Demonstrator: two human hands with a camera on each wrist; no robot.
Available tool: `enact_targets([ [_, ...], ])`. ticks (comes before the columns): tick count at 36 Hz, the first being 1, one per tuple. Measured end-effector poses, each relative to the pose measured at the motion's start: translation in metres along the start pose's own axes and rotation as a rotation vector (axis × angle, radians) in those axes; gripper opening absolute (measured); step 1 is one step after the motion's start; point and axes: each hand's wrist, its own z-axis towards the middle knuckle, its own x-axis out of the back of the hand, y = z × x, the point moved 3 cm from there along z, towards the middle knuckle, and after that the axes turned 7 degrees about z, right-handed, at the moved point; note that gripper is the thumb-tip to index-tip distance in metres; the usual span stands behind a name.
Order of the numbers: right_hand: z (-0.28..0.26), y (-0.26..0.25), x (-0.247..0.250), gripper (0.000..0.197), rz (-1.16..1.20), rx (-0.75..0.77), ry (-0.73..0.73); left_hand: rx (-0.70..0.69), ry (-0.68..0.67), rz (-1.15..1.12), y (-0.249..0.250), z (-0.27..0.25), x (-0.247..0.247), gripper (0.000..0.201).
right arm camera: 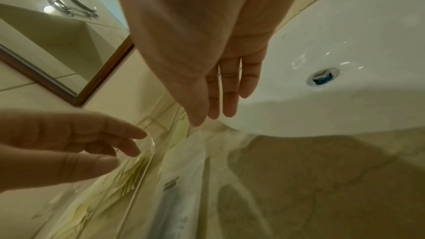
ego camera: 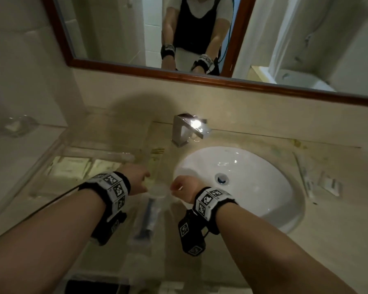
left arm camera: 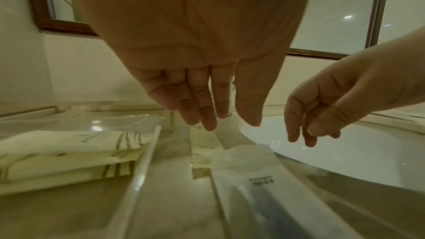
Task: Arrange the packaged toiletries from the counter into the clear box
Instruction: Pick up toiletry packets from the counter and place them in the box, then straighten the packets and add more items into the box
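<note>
Left grip: the left hand (left arm camera: pixel 197 72) is held released just above the bench (ego camera: pixel 253 262), fingers straight and pointing down, nothing grasped.
Right grip: the right hand (right arm camera: pixel 214 64) is released too, fingers loosely extended over the sink's near-left rim, holding nothing as far as can be seen.
Between the hands: a long clear packet (left arm camera: pixel 260 175) with something dark blue inside is laid flat on the bench, running from 6 o'clock up toward 12 under both hands.
Next packet: a slim yellowish packet (left arm camera: pixel 200 148) is seen just at 11 o'clock of the clear one, partly tucked under its top end.
Clear box: the clear box (ego camera: pixel 43 164) is parked at 9 o'clock of the hands, its right wall just beside the packets.
Already in the box: pale cream packets (left arm camera: pixel 69 154) with striped print are stacked flat inside, honestly a bit blurry.
Sink: a white sink (ego camera: pixel 263 187) is set at 3 o'clock, faucet (ego camera: pixel 182 132) at 12.
Far side: more small packets (ego camera: pixel 329 184) are scattered on the bench at 3 o'clock past the sink, well apart from both hands.
Mirror: a wood-framed mirror (ego camera: pixel 200 78) is hung above.
</note>
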Motion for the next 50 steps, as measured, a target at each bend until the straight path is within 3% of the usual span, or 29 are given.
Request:
enact_targets([
  [8,-0.009,0.003,-0.010,0.044,0.044,0.030,-0.051,0.063,-0.139,-0.070,0.019,-0.014,-0.019,0.048],
  [15,-0.016,0.005,-0.021,0.046,0.029,0.053,-0.125,0.145,-0.196,-0.110,0.028,-0.027,-0.041,0.065],
  [22,-0.026,0.003,-0.026,0.042,0.039,0.081,-0.173,0.254,-0.145,-0.185,0.034,-0.032,-0.057,0.098],
  [28,-0.033,0.009,-0.026,0.040,0.004,0.109,-0.165,0.283,-0.052,-0.311,0.040,-0.031,-0.059,0.094],
  [34,-0.036,0.015,-0.021,0.044,-0.002,0.145,-0.165,0.288,-0.038,-0.416,0.045,-0.030,-0.060,0.120],
  [42,-0.033,0.003,-0.015,0.067,-0.026,0.356,0.044,0.266,0.006,-0.413,0.045,-0.048,-0.051,0.098],
  [47,-0.031,-0.030,-0.012,0.058,-0.271,0.462,0.067,0.249,0.036,-0.392,0.025,-0.066,-0.040,0.069],
  [50,-0.031,-0.053,-0.011,0.049,-0.287,0.509,0.075,0.242,0.058,-0.325,0.006,-0.075,-0.033,0.052],
])
